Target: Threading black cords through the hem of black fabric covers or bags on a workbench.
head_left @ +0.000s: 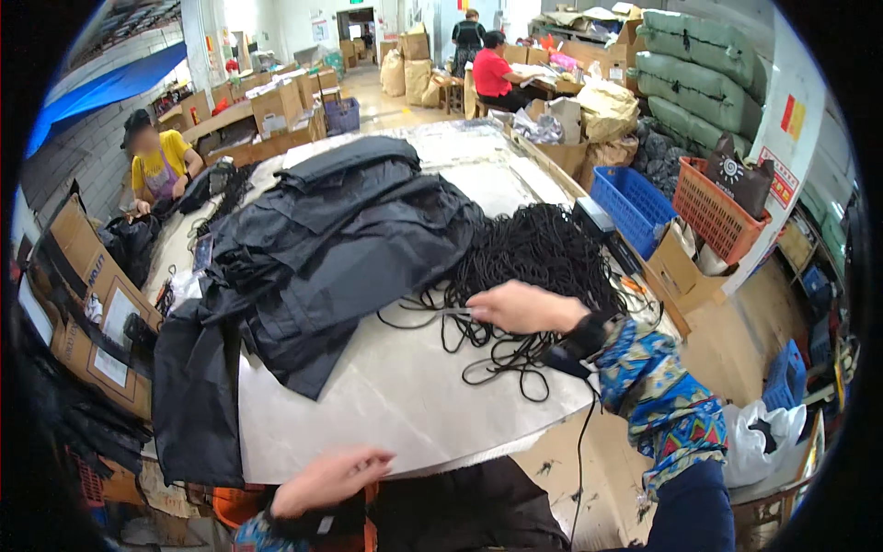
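Note:
Over the near side of the table, my right hand (pixel 524 306) is closed on a thin silvery tool (pixel 454 311), too small to name. A black cord (pixel 405 326) curves away to the left from its tip. Just beyond that hand lies a big tangled heap of black cord (pixel 543 253), with loose loops spilling toward the near edge. My left hand (pixel 336 478), slightly blurred, is at the table's near edge with fingers stretched out and nothing in them. A pile of black garments (pixel 322 248) covers the table's middle and left.
Past the table's right edge stand a blue basket (pixel 630 202) and an orange basket (pixel 717 207). Cardboard boxes (pixel 101 294) line the left side. A person in yellow (pixel 164 164) handles dark cloth at the far left. A person in red (pixel 495 75) sits farther back.

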Tool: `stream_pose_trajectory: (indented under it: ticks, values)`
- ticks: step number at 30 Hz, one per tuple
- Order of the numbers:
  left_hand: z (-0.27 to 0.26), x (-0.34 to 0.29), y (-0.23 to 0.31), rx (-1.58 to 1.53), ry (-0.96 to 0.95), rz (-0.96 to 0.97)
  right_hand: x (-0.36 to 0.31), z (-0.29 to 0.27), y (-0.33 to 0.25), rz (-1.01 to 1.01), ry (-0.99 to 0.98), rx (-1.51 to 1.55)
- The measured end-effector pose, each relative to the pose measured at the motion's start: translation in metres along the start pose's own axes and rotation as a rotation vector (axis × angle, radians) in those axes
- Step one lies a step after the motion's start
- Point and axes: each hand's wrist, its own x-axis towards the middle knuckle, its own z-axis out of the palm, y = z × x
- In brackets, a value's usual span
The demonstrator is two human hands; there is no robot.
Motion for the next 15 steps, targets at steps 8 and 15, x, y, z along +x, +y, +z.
stream_pose_trajectory:
  ticks: [8,15]
  values:
    - [-0.002,0.123,-0.027,0.194,0.280,0.197,-0.038,0.011,0.132,0.499,0.076,0.018]
    - [-0.006,0.193,-0.047,0.698,0.740,0.258,-0.053,-0.086,0.001,0.150,0.057,0.700]
